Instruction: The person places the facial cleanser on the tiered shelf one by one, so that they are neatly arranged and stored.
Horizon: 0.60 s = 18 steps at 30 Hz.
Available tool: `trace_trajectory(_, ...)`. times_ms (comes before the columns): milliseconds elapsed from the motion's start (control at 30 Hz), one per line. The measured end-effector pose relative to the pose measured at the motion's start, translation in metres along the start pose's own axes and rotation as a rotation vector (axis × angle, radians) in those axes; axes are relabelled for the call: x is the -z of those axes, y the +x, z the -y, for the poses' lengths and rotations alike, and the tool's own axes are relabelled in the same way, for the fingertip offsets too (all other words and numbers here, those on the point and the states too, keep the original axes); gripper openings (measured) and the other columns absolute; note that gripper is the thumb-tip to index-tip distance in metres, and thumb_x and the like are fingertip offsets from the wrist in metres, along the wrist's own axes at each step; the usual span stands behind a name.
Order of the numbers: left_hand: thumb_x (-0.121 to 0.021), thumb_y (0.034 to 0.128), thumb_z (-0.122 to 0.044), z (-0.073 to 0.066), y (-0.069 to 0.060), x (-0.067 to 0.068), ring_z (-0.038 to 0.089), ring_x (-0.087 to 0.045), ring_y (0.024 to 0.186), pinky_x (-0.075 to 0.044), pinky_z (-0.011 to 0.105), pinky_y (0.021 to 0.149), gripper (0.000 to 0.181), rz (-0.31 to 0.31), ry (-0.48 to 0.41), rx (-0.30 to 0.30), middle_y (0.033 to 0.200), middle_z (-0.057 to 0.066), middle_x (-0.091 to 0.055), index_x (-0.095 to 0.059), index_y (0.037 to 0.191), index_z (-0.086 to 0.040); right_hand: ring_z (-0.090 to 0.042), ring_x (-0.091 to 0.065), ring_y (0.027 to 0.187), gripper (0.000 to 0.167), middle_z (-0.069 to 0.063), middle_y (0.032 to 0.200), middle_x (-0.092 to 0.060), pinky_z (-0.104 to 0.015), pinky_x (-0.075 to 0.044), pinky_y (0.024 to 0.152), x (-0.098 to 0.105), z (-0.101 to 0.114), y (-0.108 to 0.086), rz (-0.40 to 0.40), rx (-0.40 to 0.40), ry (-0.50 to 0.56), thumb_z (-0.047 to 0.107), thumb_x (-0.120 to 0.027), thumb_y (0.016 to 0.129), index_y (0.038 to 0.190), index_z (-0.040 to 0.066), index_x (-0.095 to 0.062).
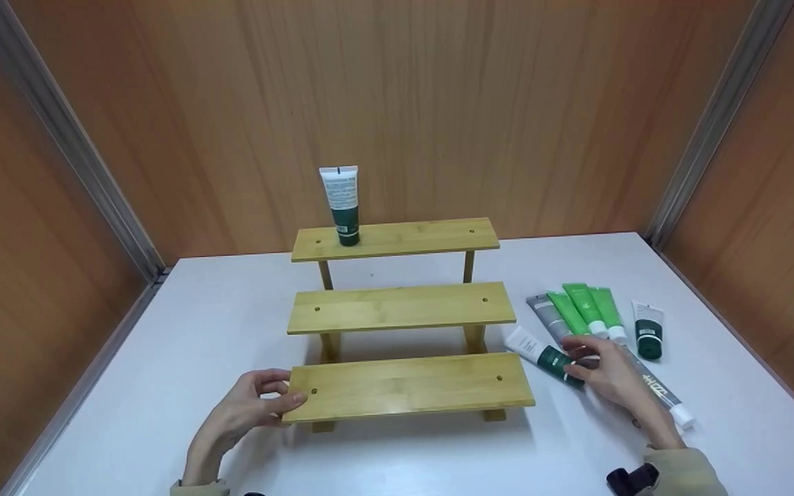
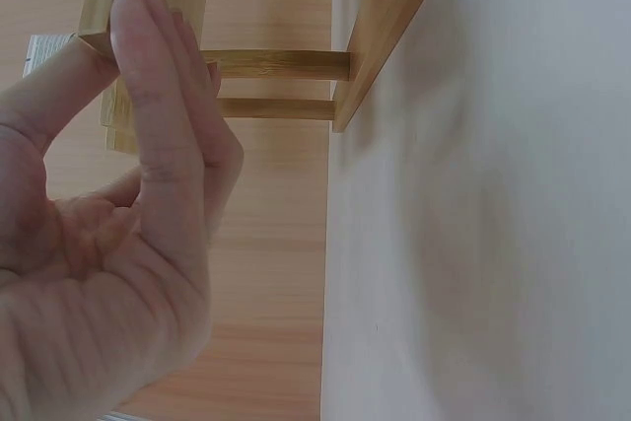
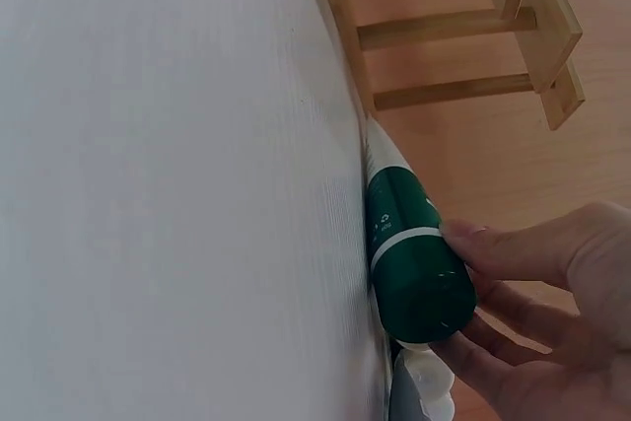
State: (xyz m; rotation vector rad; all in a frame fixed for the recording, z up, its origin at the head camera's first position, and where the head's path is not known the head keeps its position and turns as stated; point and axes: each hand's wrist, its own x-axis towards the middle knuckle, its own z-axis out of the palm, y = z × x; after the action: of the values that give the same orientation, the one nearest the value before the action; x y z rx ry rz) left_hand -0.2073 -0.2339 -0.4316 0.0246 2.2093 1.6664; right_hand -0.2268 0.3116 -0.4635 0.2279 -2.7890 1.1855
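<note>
Gripping the left end of the rack's lowest board between thumb and fingers, the left hand (image 1: 245, 406) appears at lower left of the head view. At lower right, the right hand (image 1: 611, 372) pinches the dark cap end of a half-white tube (image 1: 533, 348), just right of the rack (image 1: 404, 308). Green tubes (image 1: 583, 306) and grey tubes (image 1: 659, 389) lie near this hand on the table (image 1: 163, 386). An upright tube (image 1: 343, 203) stands on the top board, above centre.
</note>
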Motion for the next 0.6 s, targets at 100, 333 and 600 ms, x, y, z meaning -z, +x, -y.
trace_trajectory(100,-0.080,0.0873,-0.024,0.0000,0.0003,0.0006,0.008,-0.064,0.081,-0.062,0.026,0.068,0.080,0.010,0.002,-0.005,0.095,-0.001,-0.060,-0.037,0.141,0.016,-0.036,-0.068,0.105,0.046,-0.027,0.118,-0.068,-0.042,-0.060,0.091,0.0004,0.0015,-0.0009,0.031,-0.015,-0.026,0.000,-0.071,0.087,0.130,-0.007,-0.060)
trace_trajectory(333,-0.078,0.0887,-0.024,0.0004,-0.0004,0.0018,0.007,-0.061,0.080,-0.061,0.026,0.069,0.081,0.031,-0.009,-0.025,0.095,-0.002,-0.061,-0.033,0.143,0.017,-0.039,-0.066,0.111,0.047,-0.029,0.130,-0.063,-0.052,-0.054,0.098,-0.0001,0.0060,-0.0025,0.103,-0.062,-0.041,0.005,-0.069,0.089,0.134,-0.007,-0.057)
trace_trajectory(600,-0.080,0.0874,-0.023,0.0012,0.0004,0.0002,0.008,-0.064,0.081,-0.062,0.026,0.069,0.078,0.023,-0.023,-0.022,0.097,0.000,-0.059,-0.037,0.141,0.016,-0.045,-0.062,0.118,0.048,-0.031,0.132,-0.060,-0.058,-0.050,0.102,-0.0023,0.0070,-0.0034,0.134,-0.080,-0.050,0.005,-0.067,0.090,0.135,-0.007,-0.055)
